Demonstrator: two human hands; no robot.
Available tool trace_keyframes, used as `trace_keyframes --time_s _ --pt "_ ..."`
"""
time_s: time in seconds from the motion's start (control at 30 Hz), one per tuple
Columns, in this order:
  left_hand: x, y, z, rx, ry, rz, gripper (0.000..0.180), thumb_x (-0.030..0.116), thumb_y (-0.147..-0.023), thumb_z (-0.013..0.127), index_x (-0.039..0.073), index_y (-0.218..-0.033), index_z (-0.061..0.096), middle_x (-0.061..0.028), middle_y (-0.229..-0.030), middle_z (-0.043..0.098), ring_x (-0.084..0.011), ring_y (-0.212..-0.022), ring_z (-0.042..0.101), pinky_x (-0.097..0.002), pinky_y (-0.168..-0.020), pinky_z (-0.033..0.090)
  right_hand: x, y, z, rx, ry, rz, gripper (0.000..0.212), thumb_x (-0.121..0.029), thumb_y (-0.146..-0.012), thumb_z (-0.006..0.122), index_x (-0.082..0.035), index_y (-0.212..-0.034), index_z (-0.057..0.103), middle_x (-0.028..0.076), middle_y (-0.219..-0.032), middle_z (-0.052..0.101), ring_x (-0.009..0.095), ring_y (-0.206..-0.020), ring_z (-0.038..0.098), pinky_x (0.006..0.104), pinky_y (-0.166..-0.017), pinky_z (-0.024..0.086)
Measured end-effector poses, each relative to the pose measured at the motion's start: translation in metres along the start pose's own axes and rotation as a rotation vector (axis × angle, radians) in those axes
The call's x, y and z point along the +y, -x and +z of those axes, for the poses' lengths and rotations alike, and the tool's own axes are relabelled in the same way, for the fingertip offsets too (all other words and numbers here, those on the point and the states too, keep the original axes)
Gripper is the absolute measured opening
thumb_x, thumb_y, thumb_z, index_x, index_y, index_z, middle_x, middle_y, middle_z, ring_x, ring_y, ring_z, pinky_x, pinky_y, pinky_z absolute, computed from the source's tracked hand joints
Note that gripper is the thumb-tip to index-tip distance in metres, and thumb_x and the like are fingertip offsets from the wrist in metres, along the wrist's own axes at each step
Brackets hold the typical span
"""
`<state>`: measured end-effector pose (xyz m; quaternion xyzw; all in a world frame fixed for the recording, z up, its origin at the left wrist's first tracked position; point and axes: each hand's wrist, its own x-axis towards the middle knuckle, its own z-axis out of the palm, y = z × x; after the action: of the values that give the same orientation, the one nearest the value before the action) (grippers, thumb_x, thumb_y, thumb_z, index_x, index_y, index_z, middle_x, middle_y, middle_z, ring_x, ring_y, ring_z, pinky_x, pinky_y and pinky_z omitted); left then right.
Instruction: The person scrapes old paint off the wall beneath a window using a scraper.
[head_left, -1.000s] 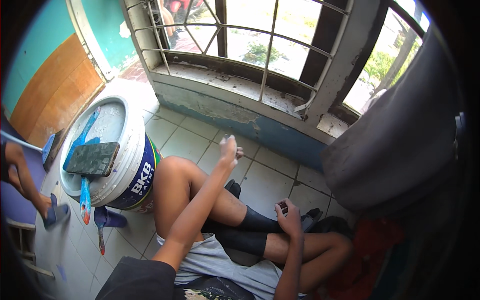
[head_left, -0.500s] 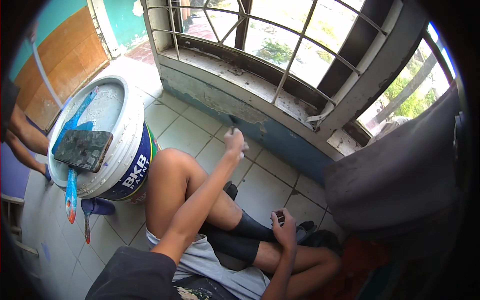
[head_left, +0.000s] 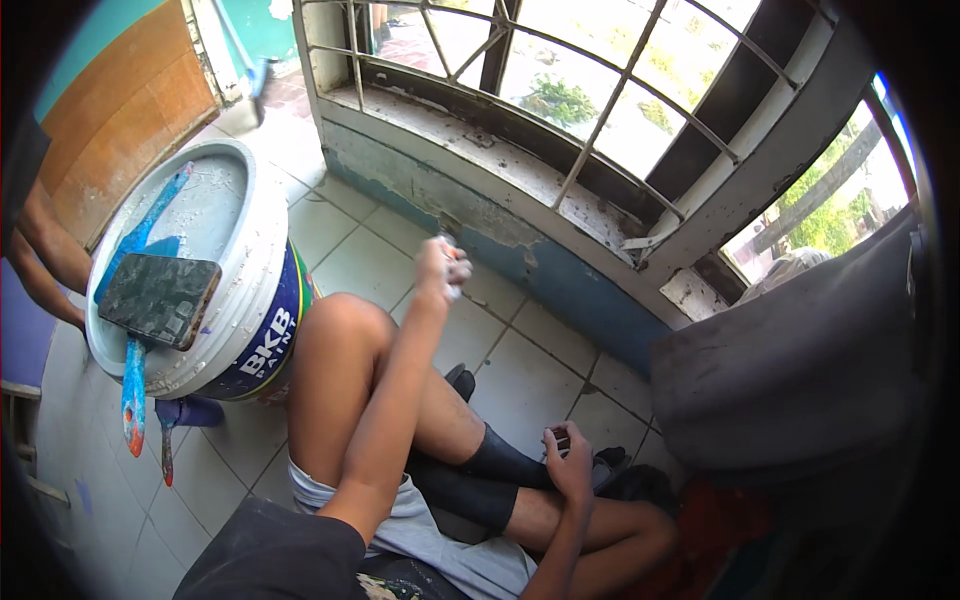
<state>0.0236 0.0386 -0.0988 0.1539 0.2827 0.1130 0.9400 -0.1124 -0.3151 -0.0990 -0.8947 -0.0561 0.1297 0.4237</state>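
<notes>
My left arm reaches forward over my bent knees toward the low wall (head_left: 480,240), whose blue and white paint is peeling. Held in my left hand (head_left: 440,270) is a small hand tool with a bit of orange and a greyish end (head_left: 447,240); the fingers cover most of it. Its end is near the wall below the window sill. By my lower leg, my right hand (head_left: 570,460) is closed with curled fingers; what it holds, if anything, is hidden.
At left stands a paint bucket (head_left: 270,330) bearing blue-handled tools (head_left: 134,390) and a dark phone-like slab (head_left: 160,298). A purple cup (head_left: 203,411) sits below. Another person's bare limbs (head_left: 55,240) show beyond. A barred window (head_left: 600,120) is ahead; dark cloth (head_left: 780,370) hangs right.
My left hand has moved slightly left and up along the wall with the tool. The right hand stays put. A blurred pole-like thing at the upper left has shifted right.
</notes>
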Motion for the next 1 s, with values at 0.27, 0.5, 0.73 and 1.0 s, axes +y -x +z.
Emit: trace_keyframes --time_s 0.27,0.5,0.73,1.0 --pt "0.046 0.022 0.013 -0.188 0.427 -0.25 0.018 0.012 -0.093 0.039 -0.006 -0.092 0.037 -0.015 -0.084 0.046 -0.0085 -0.046 0.034 -0.0188 -0.034 0.027 -0.004 0.0 0.001 -0.016 0.028 -0.008 0.017 -0.017 -0.093 0.065 0.0 -0.095 0.065 0.014 -0.08 0.07 0.025 -0.073 0.07 0.0359 -0.069 0.053" --pt "0.047 0.011 0.017 -0.144 0.44 -0.259 0.015 0.006 -0.093 0.041 -0.006 -0.097 0.033 -0.0148 -0.087 0.041 -0.0081 -0.05 0.031 -0.0175 -0.031 0.027 -0.006 -0.002 0.0 -0.03 0.041 -0.011 0.017 -0.017 -0.093 0.065 0.0 -0.095 0.064 0.014 -0.079 0.07 0.025 -0.073 0.07 0.0355 -0.068 0.052" --pt "0.051 0.007 0.014 -0.197 0.379 -0.306 0.012 0.008 -0.087 0.041 -0.003 -0.086 0.037 -0.0101 -0.078 0.041 -0.0083 -0.046 0.031 -0.0193 -0.033 0.023 -0.007 -0.002 0.0 -0.024 0.017 -0.036 0.017 -0.017 -0.093 0.065 -0.001 -0.095 0.065 0.014 -0.079 0.07 0.024 -0.072 0.07 0.0358 -0.068 0.052" --pt "0.017 0.036 0.0 -0.272 0.304 -0.352 0.014 0.011 -0.091 0.043 -0.002 -0.088 0.039 -0.0083 -0.079 0.043 -0.0057 -0.045 0.033 -0.0184 -0.031 0.023 0.008 0.005 0.001 -0.007 0.018 -0.024 0.016 -0.017 -0.092 0.065 -0.001 -0.096 0.065 0.015 -0.081 0.071 0.025 -0.074 0.07 0.0366 -0.07 0.053"
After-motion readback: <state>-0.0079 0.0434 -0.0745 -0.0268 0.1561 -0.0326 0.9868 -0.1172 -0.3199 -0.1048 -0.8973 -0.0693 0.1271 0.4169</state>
